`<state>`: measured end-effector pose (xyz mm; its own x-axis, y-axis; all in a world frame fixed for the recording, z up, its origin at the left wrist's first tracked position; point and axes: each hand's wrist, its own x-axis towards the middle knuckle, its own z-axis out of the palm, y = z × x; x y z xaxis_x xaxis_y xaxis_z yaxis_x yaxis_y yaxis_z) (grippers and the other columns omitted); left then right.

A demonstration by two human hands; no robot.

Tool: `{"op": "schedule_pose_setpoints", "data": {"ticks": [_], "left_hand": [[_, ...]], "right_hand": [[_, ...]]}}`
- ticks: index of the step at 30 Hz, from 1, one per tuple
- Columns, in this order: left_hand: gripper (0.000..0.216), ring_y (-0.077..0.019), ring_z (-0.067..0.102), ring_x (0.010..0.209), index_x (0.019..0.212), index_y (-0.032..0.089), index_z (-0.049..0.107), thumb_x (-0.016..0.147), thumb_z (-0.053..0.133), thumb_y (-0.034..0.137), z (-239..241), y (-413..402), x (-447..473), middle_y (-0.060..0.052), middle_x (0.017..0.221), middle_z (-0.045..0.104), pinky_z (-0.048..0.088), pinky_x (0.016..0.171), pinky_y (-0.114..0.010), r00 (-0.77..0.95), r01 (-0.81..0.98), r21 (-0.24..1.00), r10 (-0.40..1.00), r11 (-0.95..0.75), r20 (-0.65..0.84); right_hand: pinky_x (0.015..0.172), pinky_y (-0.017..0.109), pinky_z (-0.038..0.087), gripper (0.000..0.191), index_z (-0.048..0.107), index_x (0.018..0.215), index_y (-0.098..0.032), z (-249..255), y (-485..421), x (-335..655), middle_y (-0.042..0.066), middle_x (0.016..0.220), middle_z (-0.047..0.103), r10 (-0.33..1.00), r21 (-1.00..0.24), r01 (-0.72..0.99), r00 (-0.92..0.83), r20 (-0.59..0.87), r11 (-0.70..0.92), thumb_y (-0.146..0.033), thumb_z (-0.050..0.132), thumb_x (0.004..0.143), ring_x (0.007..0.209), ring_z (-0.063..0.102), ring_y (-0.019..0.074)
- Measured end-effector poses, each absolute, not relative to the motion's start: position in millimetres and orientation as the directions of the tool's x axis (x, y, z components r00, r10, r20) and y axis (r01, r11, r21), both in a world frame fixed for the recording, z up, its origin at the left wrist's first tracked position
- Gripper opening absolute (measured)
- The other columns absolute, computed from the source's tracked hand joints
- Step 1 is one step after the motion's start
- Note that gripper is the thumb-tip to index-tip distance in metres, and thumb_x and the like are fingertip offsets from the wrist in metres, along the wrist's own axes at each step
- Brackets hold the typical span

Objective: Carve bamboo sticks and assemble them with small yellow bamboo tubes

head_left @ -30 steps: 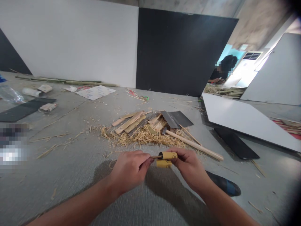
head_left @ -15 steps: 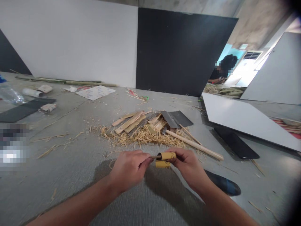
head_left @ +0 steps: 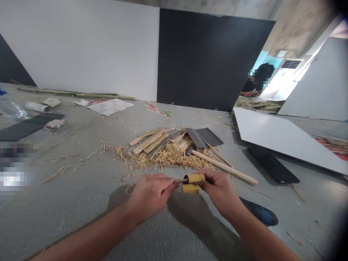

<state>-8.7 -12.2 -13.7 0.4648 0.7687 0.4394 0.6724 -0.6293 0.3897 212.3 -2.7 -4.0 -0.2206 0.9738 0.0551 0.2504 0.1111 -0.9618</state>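
Note:
My left hand (head_left: 152,195) is closed, pinching a thin brown stick (head_left: 179,181) between thumb and fingers. A piece of sandpaper (head_left: 191,189), yellow-backed with dark print and a dark inner face, is curled round the stick's other end. My right hand (head_left: 219,186) grips that sandpaper at its right side, fingers closed. The stick's far end is hidden inside the curl. Just beyond my hands lies a heap of straw-like shavings (head_left: 163,159) with flat wooden strips (head_left: 152,140) on it. A hammer (head_left: 225,166) with a pale wooden handle rests at the heap's right.
A bent dark sheet (head_left: 205,137) tops the heap. On the right lie a black slab (head_left: 272,165), a white panel (head_left: 288,139) and a dark, blue-banded shoe-like object (head_left: 259,211). Bamboo poles (head_left: 78,94) line the back panels. A person (head_left: 259,78) crouches at far right.
The sandpaper and my right hand have shifted slightly to the right along the stick, showing a little more of it. My left hand stays nearly still.

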Motion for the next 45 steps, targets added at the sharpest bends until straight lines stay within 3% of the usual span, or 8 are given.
{"op": "schedule_pose_setpoints", "data": {"ticks": [6, 12, 19, 23, 28, 34, 41, 45], "left_hand": [[0.031, -0.0124, 0.055, 0.054, 0.073, 0.016, 0.067, 0.095, 0.048, 0.027, -14, -12, -8, 0.000, 0.060, 0.061, 0.036, 0.053, -0.024, 0.461, 0.652, 0.399, 0.755, -0.644, 0.466], [0.033, -0.0118, 0.054, 0.052, 0.071, 0.016, 0.066, 0.095, 0.047, 0.026, -11, -11, -9, 0.001, 0.059, 0.060, 0.036, 0.051, -0.023, 0.467, 0.639, 0.403, 0.747, -0.655, 0.474], [0.030, -0.0121, 0.055, 0.054, 0.075, 0.015, 0.068, 0.095, 0.048, 0.027, -13, -11, -8, 0.000, 0.062, 0.061, 0.037, 0.053, -0.023, 0.465, 0.627, 0.418, 0.746, -0.658, 0.477], [0.029, -0.0128, 0.056, 0.056, 0.078, 0.016, 0.069, 0.095, 0.048, 0.027, -13, -10, -8, 0.000, 0.062, 0.062, 0.038, 0.054, -0.024, 0.471, 0.644, 0.398, 0.748, -0.654, 0.467], [0.032, -0.0119, 0.053, 0.051, 0.070, 0.015, 0.065, 0.094, 0.047, 0.024, -13, -11, -8, 0.001, 0.058, 0.059, 0.035, 0.051, -0.024, 0.477, 0.644, 0.386, 0.741, -0.660, 0.472], [0.031, -0.0120, 0.055, 0.054, 0.074, 0.016, 0.067, 0.095, 0.048, 0.027, -13, -11, -8, 0.001, 0.060, 0.060, 0.037, 0.053, -0.023, 0.479, 0.623, 0.411, 0.740, -0.665, 0.472], [0.027, -0.0123, 0.056, 0.055, 0.074, 0.015, 0.068, 0.093, 0.050, 0.023, -14, -11, -9, 0.000, 0.061, 0.061, 0.037, 0.054, -0.024, 0.465, 0.647, 0.401, 0.753, -0.648, 0.466], [0.026, -0.0117, 0.056, 0.055, 0.074, 0.015, 0.067, 0.092, 0.050, 0.021, -14, -12, -7, 0.001, 0.062, 0.061, 0.038, 0.054, -0.024, 0.472, 0.636, 0.418, 0.756, -0.649, 0.454]], "right_hand": [[0.057, 0.026, 0.038, 0.013, 0.072, 0.074, -0.016, -13, 2, 217, 0.002, 0.065, 0.064, 0.996, -0.956, 0.293, -0.089, 0.004, 0.030, -0.028, 0.067, 0.076, 0.063, 0.053, 0.0151], [0.067, 0.026, 0.042, 0.016, 0.072, 0.085, -0.020, -5, -3, 211, 0.001, 0.078, 0.067, 0.963, -0.968, 0.213, -0.261, 0.072, 0.130, -0.031, 0.061, 0.083, 0.074, 0.057, 0.0162], [0.058, 0.026, 0.038, 0.016, 0.072, 0.075, -0.017, -12, -1, 215, 0.001, 0.067, 0.063, 0.991, -0.966, 0.247, -0.124, 0.045, 0.075, -0.032, 0.067, 0.078, 0.064, 0.052, 0.0147], [0.064, 0.026, 0.042, 0.008, 0.072, 0.079, -0.019, -10, -3, 211, 0.002, 0.075, 0.067, 0.993, -0.980, 0.184, -0.103, 0.062, 0.080, -0.022, 0.067, 0.073, 0.071, 0.057, 0.0160], [0.070, 0.028, 0.045, 0.016, 0.072, 0.090, -0.020, -6, -6, 208, 0.003, 0.083, 0.069, 0.974, -0.977, 0.182, -0.217, 0.072, 0.113, -0.030, 0.063, 0.081, 0.077, 0.060, 0.0175], [0.057, 0.025, 0.039, 0.015, 0.069, 0.073, -0.017, -12, 0, 215, 0.000, 0.065, 0.061, 0.992, -0.963, 0.255, -0.113, 0.058, 0.085, -0.031, 0.067, 0.078, 0.063, 0.052, 0.0140], [0.066, 0.025, 0.043, 0.013, 0.069, 0.086, -0.019, -4, -7, 208, 0.001, 0.078, 0.065, 0.969, -0.966, 0.209, -0.223, 0.102, 0.150, -0.029, 0.061, 0.083, 0.073, 0.056, 0.0150], [0.064, 0.026, 0.042, 0.014, 0.069, 0.080, -0.018, -4, -6, 208, 0.001, 0.073, 0.064, 0.971, -0.964, 0.218, -0.216, 0.105, 0.152, -0.030, 0.061, 0.083, 0.069, 0.056, 0.0151]]}}
